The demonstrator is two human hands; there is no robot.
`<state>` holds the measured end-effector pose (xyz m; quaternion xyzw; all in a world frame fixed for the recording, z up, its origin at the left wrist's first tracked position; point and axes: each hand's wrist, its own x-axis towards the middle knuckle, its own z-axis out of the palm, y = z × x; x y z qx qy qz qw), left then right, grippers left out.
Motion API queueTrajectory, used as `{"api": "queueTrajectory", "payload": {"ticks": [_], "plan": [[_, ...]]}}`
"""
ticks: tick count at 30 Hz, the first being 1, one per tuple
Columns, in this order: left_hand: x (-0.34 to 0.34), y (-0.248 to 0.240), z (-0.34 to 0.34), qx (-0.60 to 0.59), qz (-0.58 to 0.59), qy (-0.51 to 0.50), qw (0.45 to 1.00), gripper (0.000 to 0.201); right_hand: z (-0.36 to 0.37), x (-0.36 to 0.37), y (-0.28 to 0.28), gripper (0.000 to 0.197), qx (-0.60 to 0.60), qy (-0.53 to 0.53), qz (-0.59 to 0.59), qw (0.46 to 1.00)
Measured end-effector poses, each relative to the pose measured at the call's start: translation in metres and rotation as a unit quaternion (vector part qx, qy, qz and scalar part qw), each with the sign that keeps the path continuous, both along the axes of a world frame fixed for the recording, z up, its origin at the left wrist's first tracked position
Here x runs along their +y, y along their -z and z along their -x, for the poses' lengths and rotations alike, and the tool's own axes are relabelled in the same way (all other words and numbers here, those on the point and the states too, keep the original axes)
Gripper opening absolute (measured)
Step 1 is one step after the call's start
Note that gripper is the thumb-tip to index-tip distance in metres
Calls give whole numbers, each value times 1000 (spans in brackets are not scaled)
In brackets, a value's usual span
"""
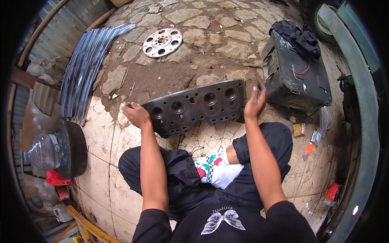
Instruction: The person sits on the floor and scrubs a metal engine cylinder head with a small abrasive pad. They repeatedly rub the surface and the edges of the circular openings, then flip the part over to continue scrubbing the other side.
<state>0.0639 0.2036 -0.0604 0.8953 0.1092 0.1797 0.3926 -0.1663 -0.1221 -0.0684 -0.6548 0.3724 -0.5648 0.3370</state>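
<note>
A dark metal engine cylinder head [198, 106] lies in front of my crossed legs, its flat face tilted up toward me. The face shows a row of round recesses and many small holes. At its left end is my left hand [137, 115], with loosely bent fingers pointing away from the metal. My right hand [255, 103] is beside the right end, fingers stretched upward and palm turned toward the metal. Whether either palm touches the ends, I cannot tell. A thin stud shows at the far edge.
A round metal plate with holes [162, 43] lies on the stone paving beyond. At right stands a black box [302, 75] with dark cloth [298, 38] on top. Corrugated sheets [90, 60], a clear bottle [42, 152] and a dark round container [75, 150] are at left.
</note>
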Motion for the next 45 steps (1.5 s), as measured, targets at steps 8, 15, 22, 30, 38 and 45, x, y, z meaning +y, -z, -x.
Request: {"api": "queueTrajectory", "payload": {"ticks": [8, 15, 22, 30, 38, 45], "plan": [[-30, -49, 109, 30, 381, 351, 855, 25, 42, 94, -60, 29, 51, -337, -18, 940], [-19, -53, 195, 174, 507, 375, 756, 22, 42, 200, -80, 56, 15, -483, -6, 875], [-10, -107, 213, 217, 444, 378, 783, 40, 58, 201, -113, 42, 36, -487, -76, 869], [-51, -161, 167, 202, 279, 444, 827, 38, 43, 199, -132, 39, -114, -471, -289, 826], [-62, -102, 30, 136, 4, 529, 837, 57, 50, 97, -42, 26, -34, -285, -288, 914], [-43, -62, -17, 164, -109, 447, 873, 53, -27, 95, -56, 24, 210, -61, -154, 964]]}}
